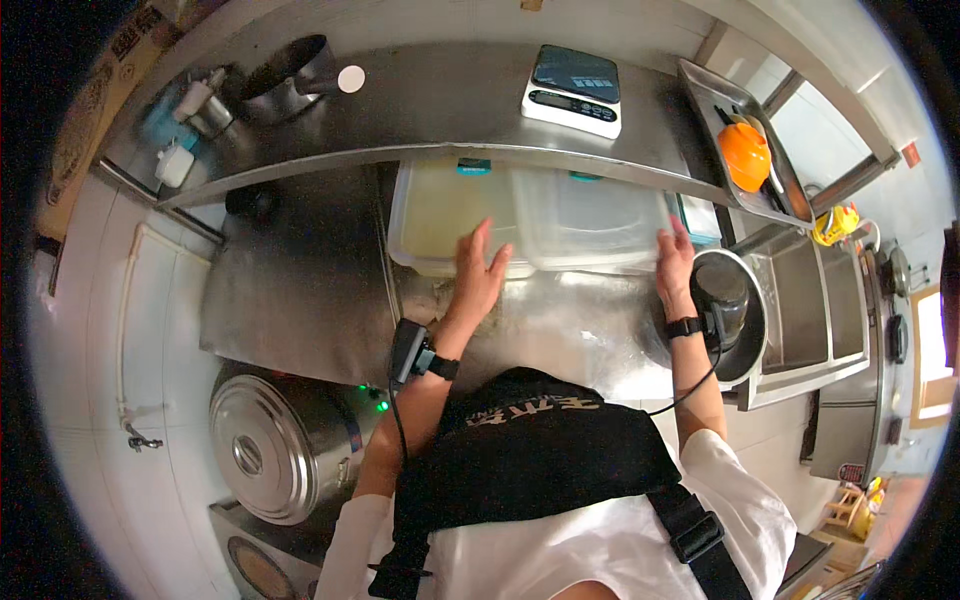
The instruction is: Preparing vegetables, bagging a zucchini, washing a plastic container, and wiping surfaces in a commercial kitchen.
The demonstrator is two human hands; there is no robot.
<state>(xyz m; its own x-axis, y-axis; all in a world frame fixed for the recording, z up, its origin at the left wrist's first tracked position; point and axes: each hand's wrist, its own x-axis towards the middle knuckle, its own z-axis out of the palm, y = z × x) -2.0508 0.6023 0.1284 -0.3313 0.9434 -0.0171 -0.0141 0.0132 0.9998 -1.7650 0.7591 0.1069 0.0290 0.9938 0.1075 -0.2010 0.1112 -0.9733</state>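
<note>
Two translucent plastic storage boxes stand side by side on the steel worktable [570, 315], partly under the shelf. The left box [442, 210] looks pale yellow inside; the right one [592, 225] is clearer, and its left side overlaps the left box in view. My left hand [480, 266], fingers and thumb spread, is at the front of the left box and holds nothing. At the right box's right edge is my right hand [675, 259]. Blur hides whether its fingers grip that edge. Each box has a teal label near the back.
Above, the steel shelf [435, 97] carries a digital kitchen scale [574, 94], a saucepan [289, 82] and a tray [697, 97] holding an orange bowl [745, 157]. Right are a large metal pot [754, 345] and a sink [795, 315]. Lower left is a lidded steel barrel [262, 450].
</note>
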